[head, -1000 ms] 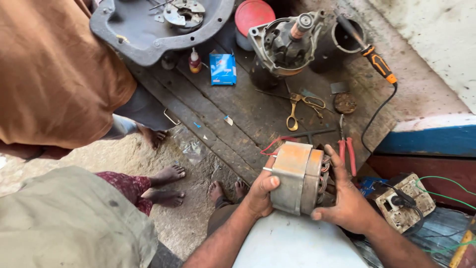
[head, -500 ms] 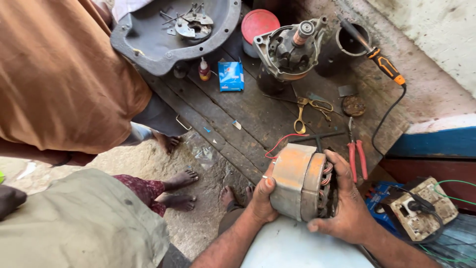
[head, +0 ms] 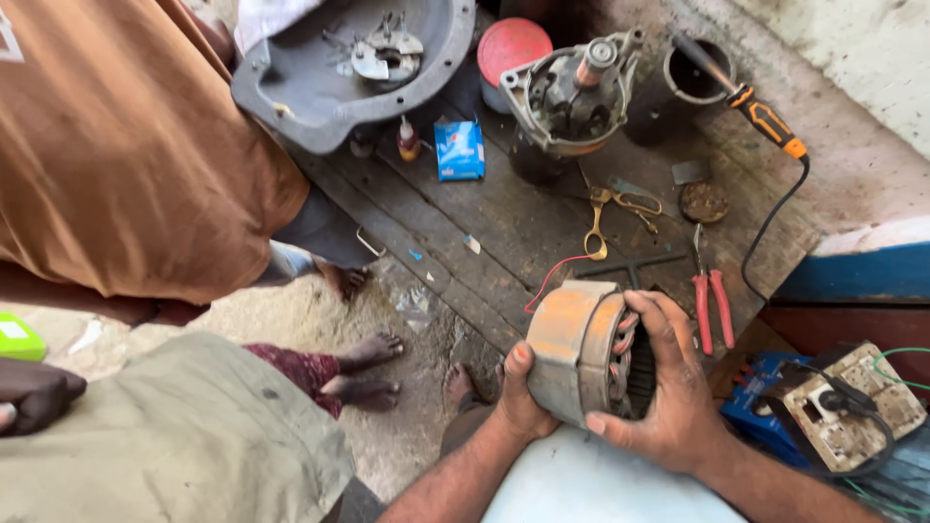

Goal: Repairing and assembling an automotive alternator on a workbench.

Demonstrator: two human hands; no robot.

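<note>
Both hands grip the stator (head: pixel 572 349) | left hand (head: pixel 523 397) clamps its casing | right hand (head: pixel 668 397) wraps the windings | red pliers (head: pixel 712 305) just beside.

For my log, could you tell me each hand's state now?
Left hand: closed on the motor stator.
Right hand: closed on the same stator.
</note>
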